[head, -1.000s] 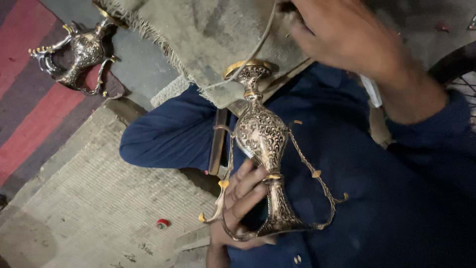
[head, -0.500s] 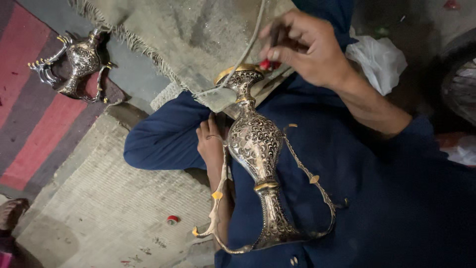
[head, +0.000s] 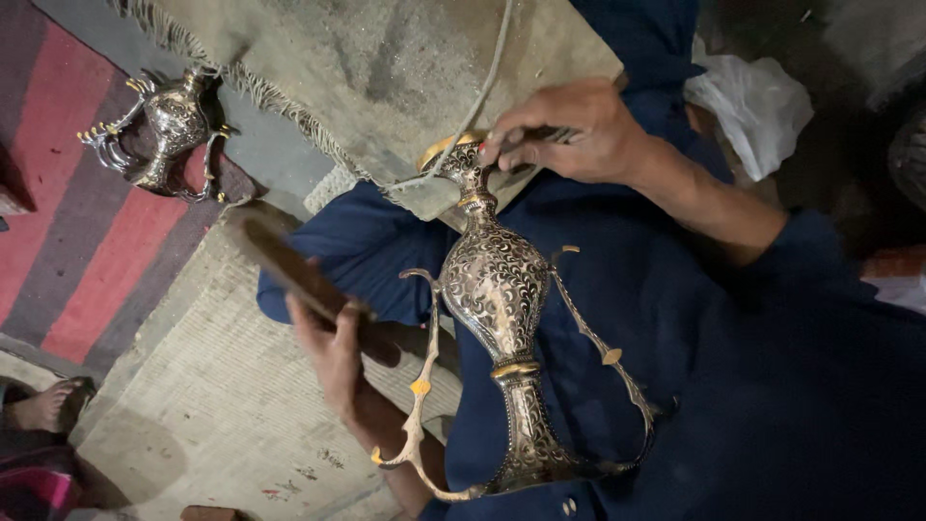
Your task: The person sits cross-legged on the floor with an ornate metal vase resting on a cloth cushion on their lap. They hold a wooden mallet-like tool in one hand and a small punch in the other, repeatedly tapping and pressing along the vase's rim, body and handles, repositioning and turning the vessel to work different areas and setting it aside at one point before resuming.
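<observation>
Right hand (head: 579, 135) pinches a thin tool (head: 555, 135) at the vase (head: 497, 289) neck, upper centre, left hand (head: 333, 352) grips a wooden mallet (head: 289, 265) beside it, mid-left; vase lies across the lap, steadied for work.

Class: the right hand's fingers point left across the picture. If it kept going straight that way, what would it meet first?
Most likely the vase's gold-rimmed neck: the right hand has its fingertips right beside it, though depth is unclear.
</observation>
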